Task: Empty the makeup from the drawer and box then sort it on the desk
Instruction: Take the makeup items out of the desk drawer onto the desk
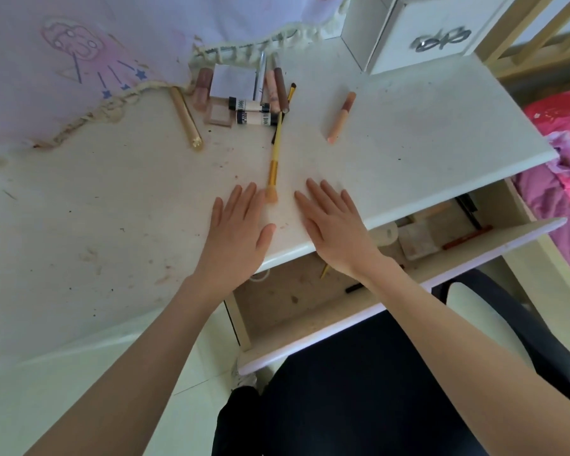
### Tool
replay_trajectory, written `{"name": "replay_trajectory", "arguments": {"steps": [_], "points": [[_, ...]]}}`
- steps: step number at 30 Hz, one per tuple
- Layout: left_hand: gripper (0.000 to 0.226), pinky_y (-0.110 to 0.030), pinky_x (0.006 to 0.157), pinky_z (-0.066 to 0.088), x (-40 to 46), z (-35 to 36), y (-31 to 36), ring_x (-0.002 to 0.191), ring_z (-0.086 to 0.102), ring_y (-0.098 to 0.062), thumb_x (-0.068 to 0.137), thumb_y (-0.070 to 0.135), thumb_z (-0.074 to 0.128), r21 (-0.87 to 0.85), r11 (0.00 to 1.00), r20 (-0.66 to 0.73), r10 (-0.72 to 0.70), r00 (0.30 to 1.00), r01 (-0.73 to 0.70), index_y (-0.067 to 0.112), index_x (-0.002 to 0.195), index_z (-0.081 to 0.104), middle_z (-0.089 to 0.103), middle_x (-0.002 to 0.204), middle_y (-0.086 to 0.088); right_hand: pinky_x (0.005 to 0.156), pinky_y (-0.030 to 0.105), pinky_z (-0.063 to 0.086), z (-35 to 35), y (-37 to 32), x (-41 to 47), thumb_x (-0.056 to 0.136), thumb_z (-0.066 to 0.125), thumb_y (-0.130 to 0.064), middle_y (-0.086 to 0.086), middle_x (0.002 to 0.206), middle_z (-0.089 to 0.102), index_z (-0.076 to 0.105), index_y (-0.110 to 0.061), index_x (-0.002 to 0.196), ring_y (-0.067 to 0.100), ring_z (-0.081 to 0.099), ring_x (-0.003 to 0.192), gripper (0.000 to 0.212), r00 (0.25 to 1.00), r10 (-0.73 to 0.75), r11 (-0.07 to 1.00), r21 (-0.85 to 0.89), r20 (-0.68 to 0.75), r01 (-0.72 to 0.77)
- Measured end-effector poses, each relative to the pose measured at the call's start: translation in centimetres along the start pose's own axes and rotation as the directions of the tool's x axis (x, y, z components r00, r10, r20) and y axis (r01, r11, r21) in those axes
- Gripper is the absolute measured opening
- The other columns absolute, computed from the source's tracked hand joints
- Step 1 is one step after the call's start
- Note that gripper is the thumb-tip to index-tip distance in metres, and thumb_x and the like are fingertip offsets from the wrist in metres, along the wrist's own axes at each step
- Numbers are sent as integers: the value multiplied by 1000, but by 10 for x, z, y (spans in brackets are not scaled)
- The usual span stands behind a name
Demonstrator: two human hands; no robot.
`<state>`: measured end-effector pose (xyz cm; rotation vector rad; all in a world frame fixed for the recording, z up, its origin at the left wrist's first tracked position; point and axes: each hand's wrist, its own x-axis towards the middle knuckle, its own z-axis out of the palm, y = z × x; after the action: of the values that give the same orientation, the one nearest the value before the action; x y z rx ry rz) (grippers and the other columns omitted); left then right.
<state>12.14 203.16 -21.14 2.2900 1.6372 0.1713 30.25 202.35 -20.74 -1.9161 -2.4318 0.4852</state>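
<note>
Head view: both hands (287,232) flat, fingers spread, at desk (408,133) edge above open drawer (392,274)

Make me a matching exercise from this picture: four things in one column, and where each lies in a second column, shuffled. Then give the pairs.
Things
1. yellow-handled brush
2. gold tube
3. peach stick
4. red pencil

Places
A. inside the open drawer
B. alone on the desk, right of the cluster of makeup
C. bristle end between the two flat hands
D. by the edge of the cloth, left of the cluster

Pairs: 1-C, 2-D, 3-B, 4-A
</note>
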Motion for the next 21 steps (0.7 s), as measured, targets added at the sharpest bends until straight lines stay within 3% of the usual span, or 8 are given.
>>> {"name": "replay_trajectory", "arguments": {"steps": [3,5,8,11,13,16,19,21], "points": [[48,-41,114,6,-32,7,9,141,17,-27,98,26,33,-92,996,-35,-15,999,12,8,142,29,26,151,-12,118,38,2,7,10,-35,100,28,-32,5,156,15,26,-19,147,24,8,145,48,999,-24,998,61,-46,27],[44,-44,113,15,-59,14,23,135,32,-31,94,26,32,-144,989,-105,17,994,-32,7,131,45,41,141,-15,114,41,17,12,18,-61,95,27,-34,9,152,28,42,-14,139,27,22,142,51,996,-23,992,121,-87,34],[36,-42,107,33,-90,26,46,122,45,-26,91,25,36,-202,973,-152,85,985,-115,7,117,55,53,125,-11,101,46,36,20,28,-98,91,30,-39,9,136,51,62,-12,118,29,50,123,50,997,9,991,132,-71,0],[37,-35,87,49,-106,41,69,104,56,-21,89,31,40,-248,950,-54,184,981,-191,11,115,58,59,111,-5,109,40,25,23,46,-127,84,20,-60,0,125,60,62,-17,119,21,53,118,69,994,12,997,69,104,-20],[34,-30,67,50,-111,54,79,90,61,-20,88,32,47,-250,950,36,205,978,-190,15,116,59,62,103,-2,114,32,13,22,60,-137,81,22,-67,-4,127,58,55,-22,128,16,48,122,73,983,-15,1000,-1,180,16],[27,-29,54,43,-113,70,90,76,58,-21,86,16,60,-242,961,51,152,987,-136,16,113,61,59,90,-3,110,32,16,26,81,-137,89,48,-49,-3,123,58,56,-22,123,20,47,120,44,990,-13,993,-110,141,28],[24,-26,55,37,-112,77,96,72,54,-22,85,6,61,-216,971,3,108,994,-105,13,108,62,56,84,-5,93,41,39,30,85,-134,80,70,-27,4,93,67,67,-13,94,29,61,91,20,1000,12,988,-151,26,-8],[26,-25,55,35,-116,80,99,70,53,-21,82,3,64,-178,977,-16,115,993,-116,12,106,62,56,82,-4,81,40,48,37,88,-138,68,81,-23,2,77,66,68,-14,80,28,63,73,20,1000,7,985,-170,-20,-10]]}}
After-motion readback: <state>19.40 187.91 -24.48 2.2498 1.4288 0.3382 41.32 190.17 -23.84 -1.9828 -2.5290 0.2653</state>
